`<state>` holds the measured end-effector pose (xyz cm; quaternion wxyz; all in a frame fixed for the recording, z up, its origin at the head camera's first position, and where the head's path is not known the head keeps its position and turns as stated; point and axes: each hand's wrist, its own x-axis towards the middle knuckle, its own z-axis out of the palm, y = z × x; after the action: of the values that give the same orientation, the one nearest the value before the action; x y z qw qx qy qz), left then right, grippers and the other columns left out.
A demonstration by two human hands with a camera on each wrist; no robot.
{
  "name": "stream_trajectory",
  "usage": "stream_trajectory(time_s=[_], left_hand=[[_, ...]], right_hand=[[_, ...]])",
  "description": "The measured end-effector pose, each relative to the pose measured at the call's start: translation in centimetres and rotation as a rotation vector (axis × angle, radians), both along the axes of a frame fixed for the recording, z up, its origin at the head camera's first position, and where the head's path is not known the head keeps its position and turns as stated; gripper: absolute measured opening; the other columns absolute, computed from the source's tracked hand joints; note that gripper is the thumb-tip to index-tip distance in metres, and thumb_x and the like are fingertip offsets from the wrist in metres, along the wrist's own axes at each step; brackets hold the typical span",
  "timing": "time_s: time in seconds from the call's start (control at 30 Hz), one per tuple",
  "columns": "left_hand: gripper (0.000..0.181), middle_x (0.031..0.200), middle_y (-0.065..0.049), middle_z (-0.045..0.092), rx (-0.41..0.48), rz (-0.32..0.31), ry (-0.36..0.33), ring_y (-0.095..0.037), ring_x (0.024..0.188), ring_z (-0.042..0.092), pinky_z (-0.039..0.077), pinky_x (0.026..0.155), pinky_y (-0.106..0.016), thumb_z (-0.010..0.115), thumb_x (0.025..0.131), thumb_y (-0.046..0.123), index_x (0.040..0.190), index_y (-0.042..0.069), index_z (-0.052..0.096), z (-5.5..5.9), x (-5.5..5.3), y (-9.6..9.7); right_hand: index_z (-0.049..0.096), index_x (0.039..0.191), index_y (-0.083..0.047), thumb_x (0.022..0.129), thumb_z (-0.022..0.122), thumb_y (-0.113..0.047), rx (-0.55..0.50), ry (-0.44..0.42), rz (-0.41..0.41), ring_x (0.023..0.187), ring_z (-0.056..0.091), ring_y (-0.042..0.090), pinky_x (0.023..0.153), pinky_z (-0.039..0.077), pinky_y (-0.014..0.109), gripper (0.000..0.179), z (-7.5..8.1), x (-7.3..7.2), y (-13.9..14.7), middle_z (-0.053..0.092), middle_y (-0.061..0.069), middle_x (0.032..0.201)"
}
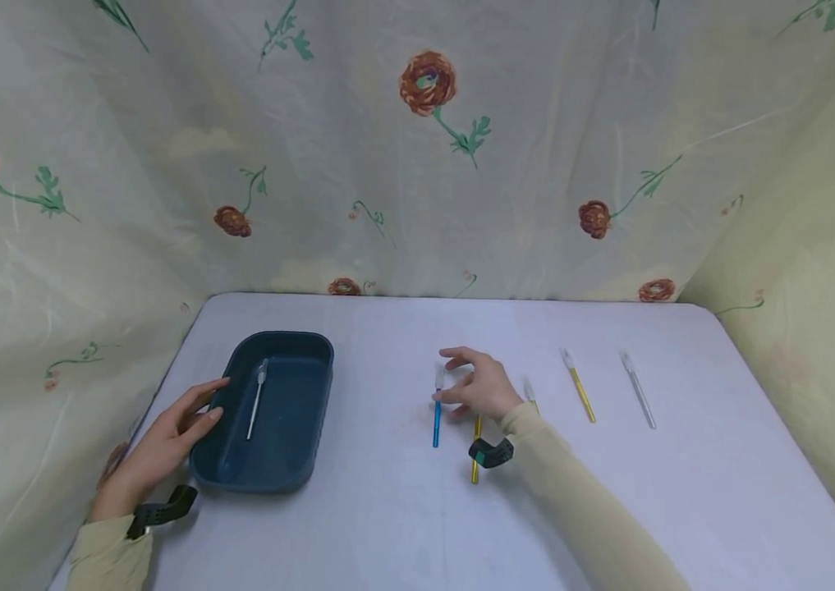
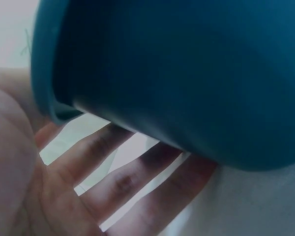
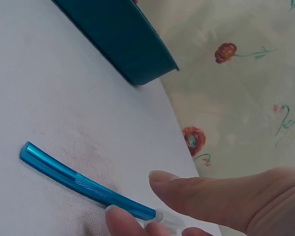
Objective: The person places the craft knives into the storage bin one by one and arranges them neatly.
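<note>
A blue craft knife with a clear cap (image 1: 437, 423) lies on the table beneath my right hand (image 1: 482, 386). Thumb and fingertips surround its capped end, and the right wrist view shows the thumb (image 3: 182, 189) apart from the blue handle (image 3: 83, 182). At the left, my left hand (image 1: 166, 439) holds the side of a dark blue tray (image 1: 319, 410), its thumb at the rim and several fingers (image 2: 128, 184) along the outer wall. A silver craft knife (image 1: 256, 402) lies inside the tray.
Near my right wrist are two gold craft knives, one (image 1: 475, 472) partly behind the black wristband (image 1: 491, 453), another (image 1: 530, 392) partly behind the sleeve. Further right lie a gold knife (image 1: 580, 390) and a silver one (image 1: 639, 392). A flowered curtain (image 1: 506, 230) hangs behind the white table (image 1: 387, 525).
</note>
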<state>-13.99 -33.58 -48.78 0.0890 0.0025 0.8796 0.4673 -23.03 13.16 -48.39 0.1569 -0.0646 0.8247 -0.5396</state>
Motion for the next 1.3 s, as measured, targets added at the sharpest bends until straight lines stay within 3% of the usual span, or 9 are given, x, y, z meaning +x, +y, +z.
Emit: stream_trajectory(time_s=[0.4,0.7,0.9,1.07,1.3], left_hand=[[0.062,0.162,-0.021,0.020,0.001,-0.007,0.006,-0.052,0.140,0.029,0.031,0.105,-0.069,0.051,0.103,0.044,0.158,0.027,0.027,0.1,0.1,0.0],[0.060,0.161,-0.021,0.020,0.004,-0.010,0.015,-0.052,0.139,0.029,0.032,0.104,-0.069,0.051,0.104,0.043,0.157,0.028,0.028,0.1,0.2,0.0],[0.060,0.161,-0.021,0.020,0.010,-0.011,0.019,-0.053,0.139,0.029,0.032,0.104,-0.069,0.051,0.104,0.043,0.158,0.028,0.028,0.2,0.3,0.0],[0.060,0.161,-0.021,0.021,0.010,-0.012,0.022,-0.052,0.140,0.029,0.031,0.104,-0.069,0.051,0.103,0.044,0.157,0.027,0.029,0.3,0.3,0.1],[0.059,0.161,-0.021,0.022,0.001,-0.009,0.010,-0.051,0.137,0.034,0.032,0.104,-0.070,0.050,0.104,0.042,0.158,0.028,0.028,0.3,0.3,0.2]], right_hand=[[0.048,0.146,-0.012,0.077,0.085,-0.002,0.008,-0.034,-0.008,0.063,0.069,0.031,0.060,0.060,0.039,0.079,-0.2,0.3,-0.8,0.051,0.013,0.135],[0.048,0.146,-0.011,0.076,0.086,-0.003,0.063,-0.001,-0.007,0.064,0.068,0.026,0.057,0.059,0.036,0.080,-0.4,0.2,-1.4,0.048,0.013,0.135],[0.050,0.145,-0.012,0.075,0.088,-0.006,0.123,0.032,0.000,0.073,0.064,0.025,0.055,0.059,0.033,0.080,-0.5,0.1,-2.0,0.045,0.013,0.131],[0.050,0.145,-0.015,0.076,0.088,-0.008,0.189,0.050,0.014,0.080,0.060,0.024,0.053,0.057,0.030,0.079,-0.6,0.1,-2.2,0.042,0.014,0.132],[0.051,0.145,-0.015,0.078,0.086,-0.007,0.215,0.037,0.071,0.078,0.062,0.022,0.055,0.058,0.029,0.075,-0.9,-0.2,-2.1,0.042,0.014,0.129]])
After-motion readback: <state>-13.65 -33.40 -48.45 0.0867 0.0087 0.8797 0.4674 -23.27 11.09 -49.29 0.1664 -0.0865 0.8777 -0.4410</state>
